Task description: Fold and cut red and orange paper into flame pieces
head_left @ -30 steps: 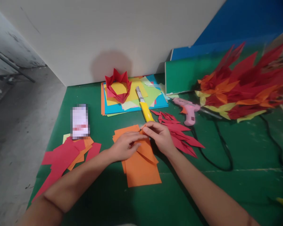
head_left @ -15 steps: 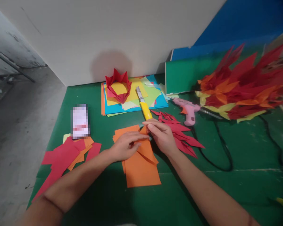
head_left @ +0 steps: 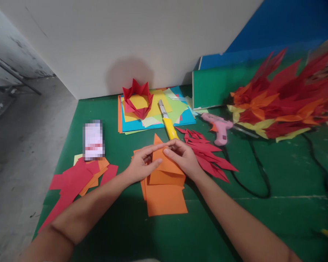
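folded orange paper (head_left: 166,176) under thumbs (head_left: 172,154) of left hand (head_left: 142,163), right hand (head_left: 186,159)

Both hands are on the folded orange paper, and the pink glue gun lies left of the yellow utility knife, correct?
No: the head view shows the pink glue gun to the right of the yellow utility knife. The left hand and right hand are indeed on the folded orange paper.

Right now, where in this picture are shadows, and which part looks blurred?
Head view: a rounded shadow on the pale board behind the red paper ring; a darker one low on the green table; blur on the red-orange paper cluster at right.
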### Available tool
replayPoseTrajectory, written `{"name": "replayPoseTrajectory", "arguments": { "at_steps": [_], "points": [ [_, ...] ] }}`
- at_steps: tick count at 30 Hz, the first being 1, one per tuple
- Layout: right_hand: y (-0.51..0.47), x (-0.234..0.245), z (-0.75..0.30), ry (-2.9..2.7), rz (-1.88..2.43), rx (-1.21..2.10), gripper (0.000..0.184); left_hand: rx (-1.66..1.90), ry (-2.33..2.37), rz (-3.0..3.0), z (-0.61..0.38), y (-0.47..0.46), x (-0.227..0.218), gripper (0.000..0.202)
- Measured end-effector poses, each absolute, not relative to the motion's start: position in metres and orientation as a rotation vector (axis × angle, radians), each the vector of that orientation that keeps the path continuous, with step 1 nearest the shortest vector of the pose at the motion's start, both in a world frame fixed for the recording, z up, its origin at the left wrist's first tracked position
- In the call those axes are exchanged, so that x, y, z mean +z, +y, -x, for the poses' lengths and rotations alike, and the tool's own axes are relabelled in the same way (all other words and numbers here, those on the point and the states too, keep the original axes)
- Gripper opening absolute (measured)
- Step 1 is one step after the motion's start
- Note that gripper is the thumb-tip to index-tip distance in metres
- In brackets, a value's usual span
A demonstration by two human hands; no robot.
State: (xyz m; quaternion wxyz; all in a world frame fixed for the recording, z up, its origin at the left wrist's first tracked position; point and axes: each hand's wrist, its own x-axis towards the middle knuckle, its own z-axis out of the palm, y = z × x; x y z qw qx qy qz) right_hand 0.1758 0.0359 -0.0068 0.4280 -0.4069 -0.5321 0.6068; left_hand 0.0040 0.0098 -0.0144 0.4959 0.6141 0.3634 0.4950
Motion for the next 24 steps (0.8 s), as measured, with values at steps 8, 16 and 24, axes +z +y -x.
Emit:
{"name": "replayPoseTrajectory", "arguments": {
  "at_steps": [8, 16, 24],
  "points": [
    [0.039, 0.000, -0.179, -1.471, 1.019, 1.496, 0.029, 1.198, 0.894, -1.095, 0.000, 0.015, -0.009, 0.040],
    [0.038, -0.003, -0.179, -1.487, 0.982, 1.532, 0.029, 1.245, 0.878, -0.770, 0.001, 0.017, -0.002, 0.041],
    [0.037, -0.008, -0.181, -1.518, 0.985, 1.505, 0.025, 1.450, 1.015, -0.646, 0.002, 0.023, 0.000, 0.026]
  ]
}}
